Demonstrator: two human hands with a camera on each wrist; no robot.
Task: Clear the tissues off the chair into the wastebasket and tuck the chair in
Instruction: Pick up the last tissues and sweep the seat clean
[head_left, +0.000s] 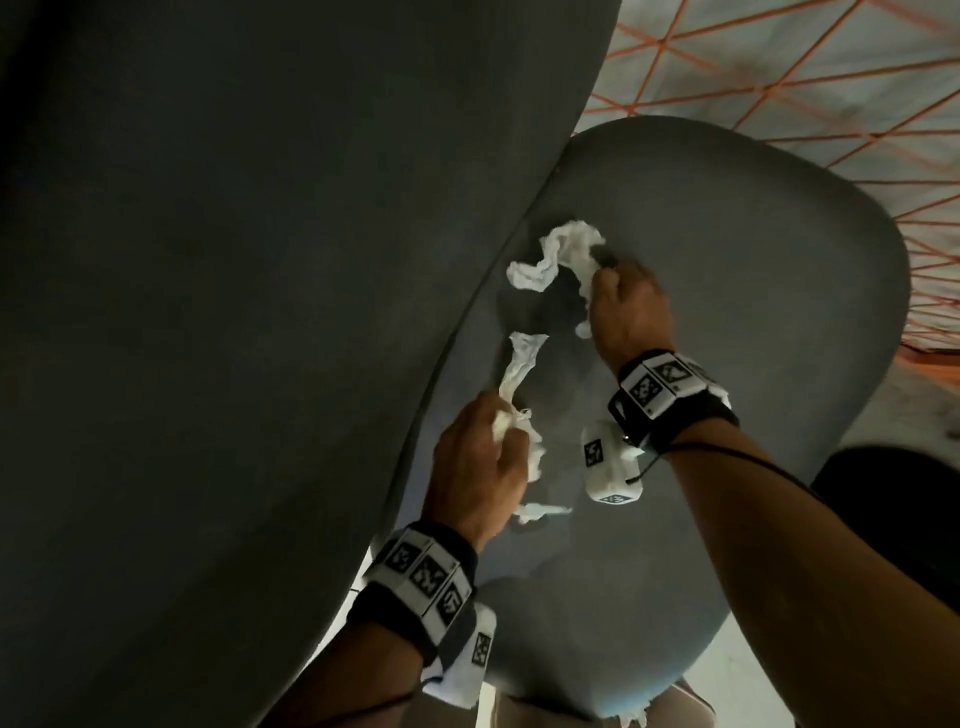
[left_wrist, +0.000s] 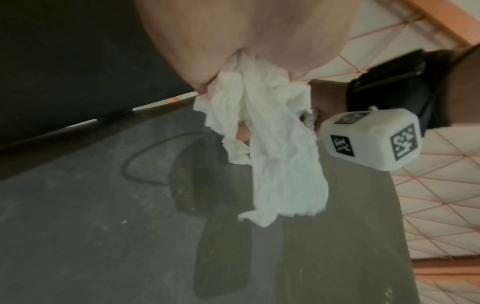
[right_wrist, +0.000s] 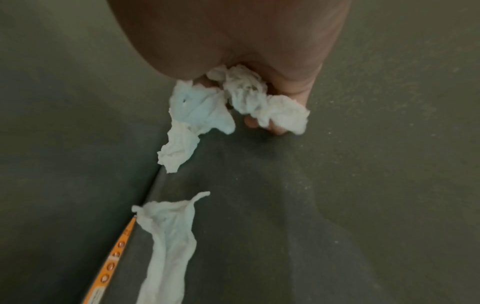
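Observation:
A dark grey chair seat (head_left: 727, 270) fills the middle of the head view, its backrest (head_left: 234, 260) rising at the left. My left hand (head_left: 483, 467) grips a crumpled white tissue (head_left: 519, 374) whose long tail trails over the seat; the left wrist view shows the same tissue (left_wrist: 280, 160) hanging from my fist. My right hand (head_left: 623, 306) grips another twisted tissue (head_left: 556, 254) farther back on the seat. In the right wrist view this tissue (right_wrist: 254, 96) bunches out of my fingers, and the left hand's tissue (right_wrist: 168, 242) lies below it. No wastebasket is in view.
A pale floor with orange grid lines (head_left: 779, 67) lies beyond the seat. An orange strip (right_wrist: 114, 259) shows through the gap between seat and backrest. The person's dark clothing (head_left: 893, 499) is at the right edge.

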